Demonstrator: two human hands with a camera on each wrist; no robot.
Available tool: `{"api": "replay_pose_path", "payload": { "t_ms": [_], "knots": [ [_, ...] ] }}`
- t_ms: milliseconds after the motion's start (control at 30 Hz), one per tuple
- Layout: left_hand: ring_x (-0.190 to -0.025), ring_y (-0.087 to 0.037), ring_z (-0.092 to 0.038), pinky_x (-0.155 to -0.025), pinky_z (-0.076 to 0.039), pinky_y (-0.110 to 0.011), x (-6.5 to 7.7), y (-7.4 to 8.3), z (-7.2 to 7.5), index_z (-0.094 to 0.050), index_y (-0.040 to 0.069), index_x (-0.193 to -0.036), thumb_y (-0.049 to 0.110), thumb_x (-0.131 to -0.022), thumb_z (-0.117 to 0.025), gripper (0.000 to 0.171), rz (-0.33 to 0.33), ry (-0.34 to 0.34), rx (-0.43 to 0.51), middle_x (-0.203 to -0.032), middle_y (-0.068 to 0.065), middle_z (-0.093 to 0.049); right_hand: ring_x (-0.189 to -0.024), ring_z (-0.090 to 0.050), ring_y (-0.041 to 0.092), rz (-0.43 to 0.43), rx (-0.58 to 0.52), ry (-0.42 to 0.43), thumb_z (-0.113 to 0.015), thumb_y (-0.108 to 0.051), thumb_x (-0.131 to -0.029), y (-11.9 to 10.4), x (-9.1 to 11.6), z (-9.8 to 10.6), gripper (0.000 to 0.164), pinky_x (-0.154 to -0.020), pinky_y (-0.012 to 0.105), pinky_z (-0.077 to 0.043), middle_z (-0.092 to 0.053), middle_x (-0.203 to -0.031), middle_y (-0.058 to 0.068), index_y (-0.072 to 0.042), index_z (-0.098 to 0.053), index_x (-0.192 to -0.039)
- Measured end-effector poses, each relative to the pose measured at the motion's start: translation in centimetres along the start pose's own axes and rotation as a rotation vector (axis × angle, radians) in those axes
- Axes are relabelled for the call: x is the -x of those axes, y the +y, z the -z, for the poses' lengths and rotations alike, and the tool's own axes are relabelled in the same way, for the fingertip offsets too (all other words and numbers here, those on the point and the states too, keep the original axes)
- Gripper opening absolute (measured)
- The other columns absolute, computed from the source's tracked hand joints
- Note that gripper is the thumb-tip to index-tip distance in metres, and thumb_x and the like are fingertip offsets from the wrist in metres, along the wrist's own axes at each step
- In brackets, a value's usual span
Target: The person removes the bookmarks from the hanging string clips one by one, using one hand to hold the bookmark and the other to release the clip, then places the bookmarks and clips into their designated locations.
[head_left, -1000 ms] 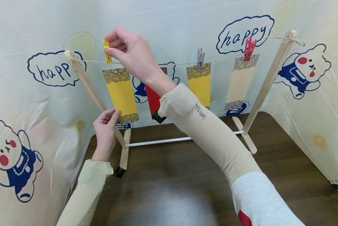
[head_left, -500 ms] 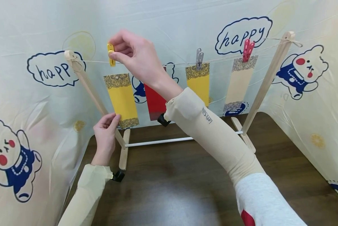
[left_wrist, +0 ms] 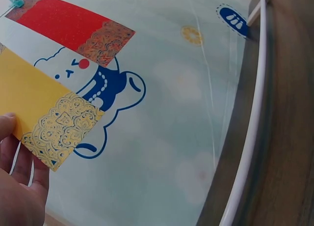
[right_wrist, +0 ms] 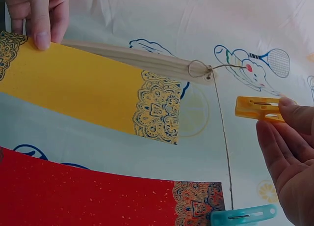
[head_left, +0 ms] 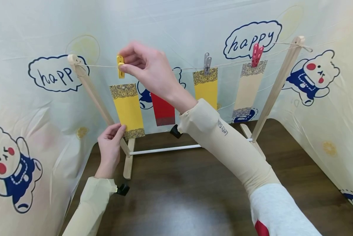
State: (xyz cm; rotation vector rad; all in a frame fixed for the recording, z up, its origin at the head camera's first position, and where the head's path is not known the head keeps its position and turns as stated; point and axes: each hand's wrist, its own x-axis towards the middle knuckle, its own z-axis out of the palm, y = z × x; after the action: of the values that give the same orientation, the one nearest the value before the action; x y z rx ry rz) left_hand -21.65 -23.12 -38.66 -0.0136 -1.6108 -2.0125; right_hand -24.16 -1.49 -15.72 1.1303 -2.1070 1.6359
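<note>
My left hand (head_left: 109,144) pinches a yellow paper strip (head_left: 129,109) near its lower left edge. Lace-patterned bands run across both ends of the strip. Its top end hangs below the string (head_left: 101,66), and the right wrist view shows a gap between the two. Between thumb and fingers, my right hand (head_left: 152,70) holds a yellow clothespin (right_wrist: 248,107). In the head view that clothespin overlaps the string just above the strip; the right wrist view shows it off to one side of the string.
A red strip (right_wrist: 98,191) hangs from a teal clothespin (right_wrist: 238,217). Farther right, a grey clothespin (head_left: 207,64) holds another yellow strip (head_left: 205,90) and a pink one (head_left: 256,55) a beige strip (head_left: 248,87). Wooden posts (head_left: 275,88) and a white rod (head_left: 164,149) form the stand on a dark table (head_left: 170,193).
My right hand has brought the yellow clothespin rightward and down, over the string and closer above the strip. My left hand has lowered the yellow strip a little.
</note>
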Motion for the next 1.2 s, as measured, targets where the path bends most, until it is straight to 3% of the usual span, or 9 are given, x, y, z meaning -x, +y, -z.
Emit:
{"api": "replay_pose_path", "payload": {
  "t_ms": [300,600,1200],
  "knots": [
    [-0.073,-0.008,-0.067,-0.072,-0.056,-0.02,0.6,-0.4,0.4,-0.078,-0.005,-0.1,0.0,-0.091,-0.078,0.01,-0.001,-0.004,-0.004,-0.082,0.002,-0.077,-0.094,-0.071,0.008,0.091,0.026,-0.012,-0.073,-0.006,-0.097,0.8,1.7,0.2,0.021,-0.091,0.02,-0.055,-0.076,-0.105,0.006,-0.001,-0.069,-0.117],
    [-0.073,-0.008,-0.066,-0.072,-0.056,-0.02,1.3,-0.9,0.8,-0.077,-0.006,-0.104,0.004,-0.093,-0.078,0.015,0.027,-0.003,-0.054,-0.083,0.003,-0.076,-0.092,-0.071,0.006,0.111,0.046,-0.038,-0.074,-0.006,-0.097,1.4,2.9,0.4,0.023,-0.09,0.021,-0.056,-0.076,-0.103,0.005,0.0,-0.069,-0.118],
    [-0.073,-0.01,-0.066,-0.071,-0.056,-0.02,2.9,-1.1,0.8,-0.076,-0.008,-0.104,0.003,-0.093,-0.078,0.016,0.045,-0.026,-0.042,-0.087,-0.003,-0.077,-0.095,-0.071,0.007,0.017,0.099,-0.041,-0.077,-0.009,-0.095,2.8,6.2,1.7,0.028,-0.09,0.022,-0.056,-0.076,-0.108,0.005,-0.002,-0.07,-0.121]
  ]
}}
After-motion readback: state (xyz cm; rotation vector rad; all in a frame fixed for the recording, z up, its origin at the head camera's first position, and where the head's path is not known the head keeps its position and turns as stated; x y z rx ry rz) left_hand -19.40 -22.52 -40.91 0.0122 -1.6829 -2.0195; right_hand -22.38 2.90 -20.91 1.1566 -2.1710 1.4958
